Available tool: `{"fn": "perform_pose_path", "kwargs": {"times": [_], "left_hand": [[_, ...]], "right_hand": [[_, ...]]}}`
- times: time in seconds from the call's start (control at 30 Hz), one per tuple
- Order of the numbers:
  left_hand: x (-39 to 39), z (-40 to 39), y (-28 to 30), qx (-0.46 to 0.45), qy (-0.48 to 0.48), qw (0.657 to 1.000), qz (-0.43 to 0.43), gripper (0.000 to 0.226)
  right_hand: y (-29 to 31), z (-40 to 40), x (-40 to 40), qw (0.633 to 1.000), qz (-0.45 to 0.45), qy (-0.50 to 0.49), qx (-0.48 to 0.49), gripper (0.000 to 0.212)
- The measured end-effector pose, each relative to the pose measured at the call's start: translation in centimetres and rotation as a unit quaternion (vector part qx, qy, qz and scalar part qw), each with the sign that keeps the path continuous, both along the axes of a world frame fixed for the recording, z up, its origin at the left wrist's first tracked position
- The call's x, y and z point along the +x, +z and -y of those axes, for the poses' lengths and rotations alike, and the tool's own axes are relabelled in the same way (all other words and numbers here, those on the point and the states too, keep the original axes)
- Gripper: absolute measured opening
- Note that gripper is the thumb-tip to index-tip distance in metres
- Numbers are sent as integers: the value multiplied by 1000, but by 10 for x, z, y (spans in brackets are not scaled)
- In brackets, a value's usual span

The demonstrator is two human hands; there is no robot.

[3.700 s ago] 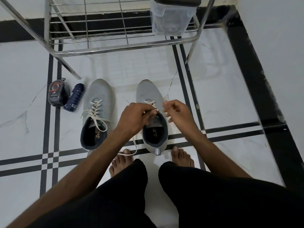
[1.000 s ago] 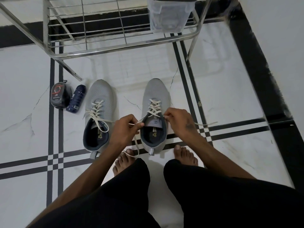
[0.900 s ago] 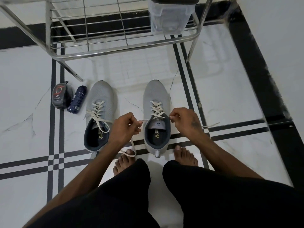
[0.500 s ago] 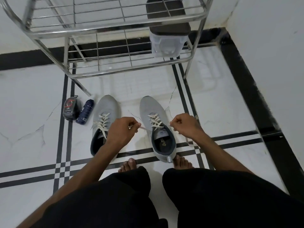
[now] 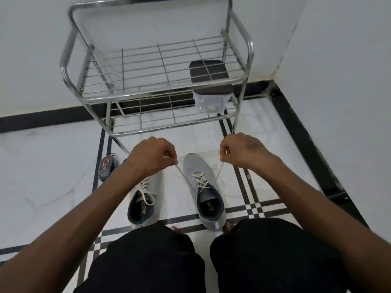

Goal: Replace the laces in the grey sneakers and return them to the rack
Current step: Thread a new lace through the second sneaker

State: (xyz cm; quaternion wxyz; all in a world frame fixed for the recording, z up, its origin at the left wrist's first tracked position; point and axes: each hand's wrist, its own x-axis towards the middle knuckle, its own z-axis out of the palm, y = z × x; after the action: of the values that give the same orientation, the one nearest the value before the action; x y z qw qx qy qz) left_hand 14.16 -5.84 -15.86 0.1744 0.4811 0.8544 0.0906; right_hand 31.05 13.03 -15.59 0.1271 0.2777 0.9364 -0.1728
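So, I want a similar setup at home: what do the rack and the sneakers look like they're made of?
The rack looks like polished metal, maybe stainless or chromed steel: shiny tubes and thin wire grids with bright glints. The right sneaker seems to be grey knit or mesh fabric, matte, with a darker lining at the collar; its lace looks like flat, off-white woven cord.

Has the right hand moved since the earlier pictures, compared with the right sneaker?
Yes. The right hand has risen away from the right sneaker, toward the rack, pulling its lace end taut. Earlier it was at the sneaker's tongue.
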Motion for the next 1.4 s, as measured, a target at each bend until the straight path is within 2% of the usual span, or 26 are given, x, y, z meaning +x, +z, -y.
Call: {"fn": "perform_pose_path", "kwargs": {"times": [0.17, 0.3, 0.47, 0.57, 0.7, 0.83, 0.97, 1.17, 1.4], "left_hand": [[-5, -6, 44, 49, -9, 997, -52, 3], [-5, -13, 68, 104, -21, 993, -45, 7], [5, -21, 66, 191, 24, 980, 59, 10], [13, -27, 58, 253, 80, 951, 161, 19], [21, -31, 48, 317, 119, 908, 246, 33], [24, -35, 42, 340, 115, 907, 219, 38], [25, -39, 45, 334, 76, 924, 172, 41], [24, -42, 55, 312, 25, 946, 86, 48], [20, -39, 56, 318, 31, 941, 108, 52]], "right_hand": [[41, -2, -3, 993, -73, 10, 94, 12], [65, -6, -9, 983, -161, 38, 79, 8], [68, 1, -12, 968, -247, 41, -4, 5], [62, 5, -15, 959, -281, 25, -31, 5], [57, 13, -16, 933, -344, -24, -104, 28], [54, 17, -17, 913, -382, -55, -133, 45], [53, 18, -18, 902, -402, -64, -140, 45], [53, 23, -22, 908, -394, -58, -129, 45], [54, 21, -24, 909, -392, -59, -126, 43]]}}
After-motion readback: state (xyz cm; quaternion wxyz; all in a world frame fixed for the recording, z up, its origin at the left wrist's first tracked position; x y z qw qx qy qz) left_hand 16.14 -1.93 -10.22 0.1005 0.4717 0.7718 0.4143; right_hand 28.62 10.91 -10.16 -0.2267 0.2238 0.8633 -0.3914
